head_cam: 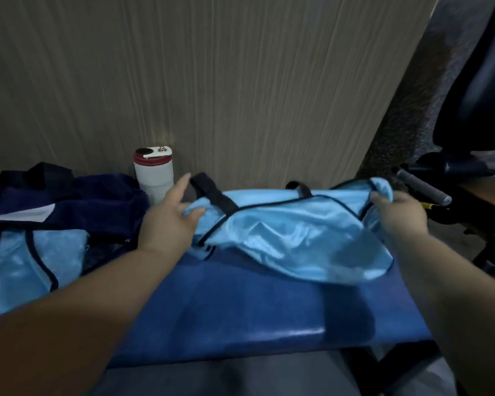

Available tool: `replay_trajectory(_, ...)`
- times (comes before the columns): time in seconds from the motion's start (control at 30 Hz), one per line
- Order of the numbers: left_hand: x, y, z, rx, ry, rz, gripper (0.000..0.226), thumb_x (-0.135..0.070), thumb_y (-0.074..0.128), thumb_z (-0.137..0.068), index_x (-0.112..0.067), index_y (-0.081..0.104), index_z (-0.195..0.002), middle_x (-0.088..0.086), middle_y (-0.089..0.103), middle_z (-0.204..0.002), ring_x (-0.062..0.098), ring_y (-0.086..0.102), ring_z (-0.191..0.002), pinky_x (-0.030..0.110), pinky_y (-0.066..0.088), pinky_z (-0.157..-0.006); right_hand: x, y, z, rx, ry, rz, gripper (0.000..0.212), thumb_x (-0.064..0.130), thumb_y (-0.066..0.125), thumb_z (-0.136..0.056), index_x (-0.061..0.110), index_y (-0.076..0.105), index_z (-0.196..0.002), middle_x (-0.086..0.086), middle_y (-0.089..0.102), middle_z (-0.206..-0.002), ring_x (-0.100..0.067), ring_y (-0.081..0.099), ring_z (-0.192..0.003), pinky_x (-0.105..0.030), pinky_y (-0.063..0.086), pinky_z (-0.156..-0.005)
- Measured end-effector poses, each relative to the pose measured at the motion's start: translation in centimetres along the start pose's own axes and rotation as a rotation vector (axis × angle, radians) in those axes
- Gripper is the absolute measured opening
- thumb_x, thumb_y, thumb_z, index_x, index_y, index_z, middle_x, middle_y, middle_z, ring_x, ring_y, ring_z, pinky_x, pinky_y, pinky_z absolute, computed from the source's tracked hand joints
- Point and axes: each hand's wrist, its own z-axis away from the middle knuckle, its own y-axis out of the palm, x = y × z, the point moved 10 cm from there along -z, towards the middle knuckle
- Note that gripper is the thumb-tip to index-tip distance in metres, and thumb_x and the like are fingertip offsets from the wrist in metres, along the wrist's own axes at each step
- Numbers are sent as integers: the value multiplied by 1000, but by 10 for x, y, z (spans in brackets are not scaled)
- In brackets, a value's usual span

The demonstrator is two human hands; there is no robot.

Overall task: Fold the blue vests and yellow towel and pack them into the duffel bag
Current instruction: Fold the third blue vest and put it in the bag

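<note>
Dimly lit. Faced a beige wall [240, 81] with fine vertical streaks. Showed a blue padded bench [240, 310] up front, speckled grey floor [397, 124] at right, and, blurred, possibly a black office chair [475, 81].

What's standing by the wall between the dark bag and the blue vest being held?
A white bottle with a red band, seen in the head view.

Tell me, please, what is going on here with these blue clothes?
A person holds a light blue vest stretched between both hands over a blue bench: the left hand pinches one end, the right hand grips the other. It is not yet folded. A second blue vest lies by the dark duffel bag on the left.
</note>
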Motion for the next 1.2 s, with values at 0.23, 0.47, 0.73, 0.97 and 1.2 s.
replay_trajectory(0.23, -27, -22, -14, -152, 132, -53, 62, -13, 62, -89, -33, 40, -143, -12, 54, -106, 2, 49, -101, 19, 37, -92, 42, -21, 3, 51, -198, -362, 4, 25, 66, -87, 23, 69, -89, 8, 68, -80, -14, 65, -84, -35, 54, -79)
replay_trajectory(0.47, 60, 28, 41, 230, -10, -405, 81, -20, 66, -79, -37, 26, -147, -5, 47, -135, 21, 39, -124, 38, 40, -102, -90, 6, 57, 378, -92, 79, 28, -1, 71, -79, 27, 71, -78, 7, 72, -71, -17, 67, -75, -25, 49, -67)
replay_trajectory(0.73, 46, 41, 42, 247, -76, -565, 57, -57, 56, -85, -41, 41, -137, -10, 46, -137, 19, 39, -129, 40, 32, -99, -102, 2, 78, 328, -32, 5, 43, 42, 78, -74, 31, 61, -111, 14, 71, -96, -5, 66, -92, -33, 50, -83)
replay_trajectory(0.97, 33, 26, 60, 100, 171, -584, 28, -39, 61, -88, -31, 51, -63, -16, 47, -68, 9, 48, -72, 31, 27, -69, -71, -24, 91, 80, -136, 157, 9, 23, 65, -89, 17, 67, -82, 7, 66, -76, -20, 60, -80, -28, 35, -69)
replay_trajectory(1.2, 52, 9, 101, 275, 283, -461, 24, -36, 66, -67, -49, 67, -87, -37, 53, -110, -3, 41, -117, 39, 33, -90, -143, -81, 121, -30, 68, 82, 9, 16, 66, -85, 23, 66, -79, -5, 66, -74, -28, 59, -79, -12, 37, -62)
